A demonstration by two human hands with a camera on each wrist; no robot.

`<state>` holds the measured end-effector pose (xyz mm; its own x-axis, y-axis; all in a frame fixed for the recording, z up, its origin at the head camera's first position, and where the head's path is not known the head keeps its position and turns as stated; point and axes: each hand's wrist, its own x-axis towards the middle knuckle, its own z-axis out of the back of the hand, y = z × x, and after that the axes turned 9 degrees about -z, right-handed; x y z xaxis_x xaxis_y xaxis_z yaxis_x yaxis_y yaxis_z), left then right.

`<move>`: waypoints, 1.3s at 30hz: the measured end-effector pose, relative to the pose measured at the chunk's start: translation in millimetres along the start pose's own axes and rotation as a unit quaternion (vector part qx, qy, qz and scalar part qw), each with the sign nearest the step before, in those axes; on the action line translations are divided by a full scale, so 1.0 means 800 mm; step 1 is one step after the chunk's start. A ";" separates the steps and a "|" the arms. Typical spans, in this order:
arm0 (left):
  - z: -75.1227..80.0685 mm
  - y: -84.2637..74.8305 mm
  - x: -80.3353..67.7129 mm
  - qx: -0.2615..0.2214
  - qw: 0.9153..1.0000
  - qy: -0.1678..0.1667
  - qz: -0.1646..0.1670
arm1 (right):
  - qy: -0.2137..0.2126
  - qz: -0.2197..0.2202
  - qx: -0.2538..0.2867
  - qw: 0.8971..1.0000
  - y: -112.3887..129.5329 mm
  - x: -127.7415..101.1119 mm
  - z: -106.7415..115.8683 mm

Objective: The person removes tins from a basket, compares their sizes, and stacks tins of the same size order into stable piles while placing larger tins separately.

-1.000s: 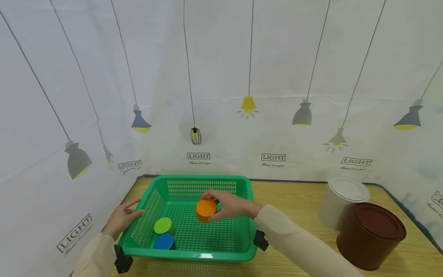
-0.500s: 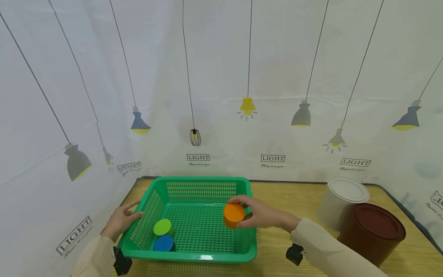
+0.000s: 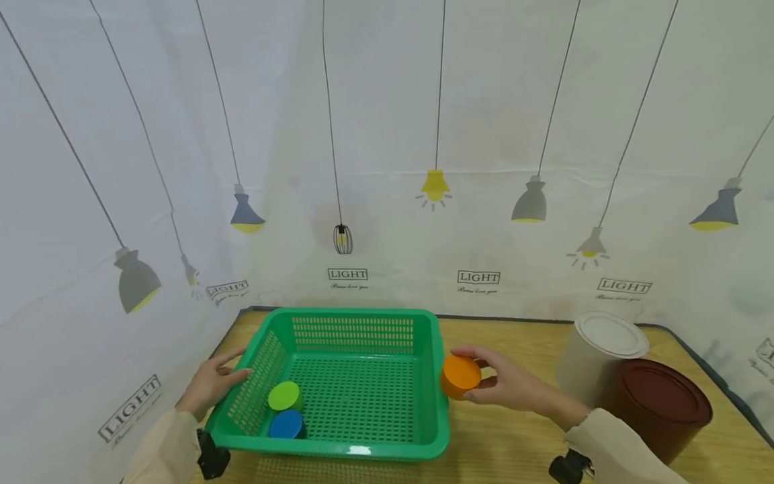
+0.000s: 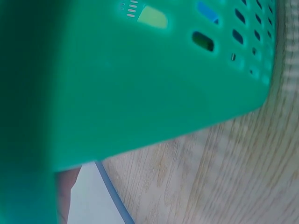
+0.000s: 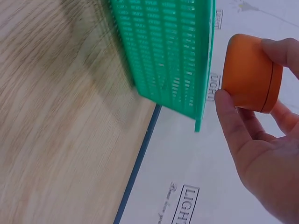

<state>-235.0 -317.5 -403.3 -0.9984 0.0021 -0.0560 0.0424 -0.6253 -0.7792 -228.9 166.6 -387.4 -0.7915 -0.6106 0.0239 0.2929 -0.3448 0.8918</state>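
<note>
Green basket (image 3: 357,447) holding green tub (image 3: 284,395), blue tub (image 3: 286,423)

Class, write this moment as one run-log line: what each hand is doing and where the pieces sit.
right hand: holds orange cup outside basket | left hand: on basket's left wall | in basket: green cup, blue cup

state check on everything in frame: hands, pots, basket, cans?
right hand: grips the orange pot, outside the basket's right wall
orange pot: held above the table
left hand: fingers straight, on the basket's left rim
green basket: upright on the table
green pot: inside basket
blue pot: inside basket
white can: lidded, upright
brown can: lidded, upright
</note>
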 end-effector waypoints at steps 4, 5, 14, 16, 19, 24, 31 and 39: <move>0.001 0.000 -0.003 0.001 1.000 -0.002 -0.004 | -0.032 -0.008 -0.006 0.999 -0.009 -0.010 0.008; 0.001 -0.001 -0.003 0.000 1.000 -0.003 -0.005 | -0.043 -0.014 -0.010 0.999 -0.012 -0.012 0.010; -0.004 -0.001 -0.004 0.005 1.000 -0.011 -0.025 | -0.107 -0.077 -0.042 0.990 -0.051 -0.023 0.020; -0.005 -0.001 -0.004 0.005 1.000 -0.012 -0.028 | -0.110 -0.082 -0.035 0.990 -0.058 -0.025 0.017; -0.005 -0.001 -0.005 0.003 0.999 -0.013 -0.030 | -0.107 -0.083 -0.020 0.991 -0.069 -0.027 0.012; -0.005 0.000 -0.007 -0.006 0.999 -0.010 -0.031 | -0.100 -0.092 -0.003 0.991 -0.092 -0.029 0.005; -0.006 0.000 -0.007 -0.013 0.999 -0.010 -0.031 | -0.105 -0.152 0.016 0.983 -0.117 -0.035 -0.001; -0.004 -0.001 -0.007 -0.006 0.999 -0.008 -0.035 | -0.095 -0.157 0.011 0.983 -0.133 -0.036 -0.002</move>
<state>-229.6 -314.5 -404.6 -0.9994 0.0338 0.0091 -0.0280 -0.6151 -0.7879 -236.2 219.7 -483.8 -0.9278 -0.3311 -0.1721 0.0074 -0.4776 0.8785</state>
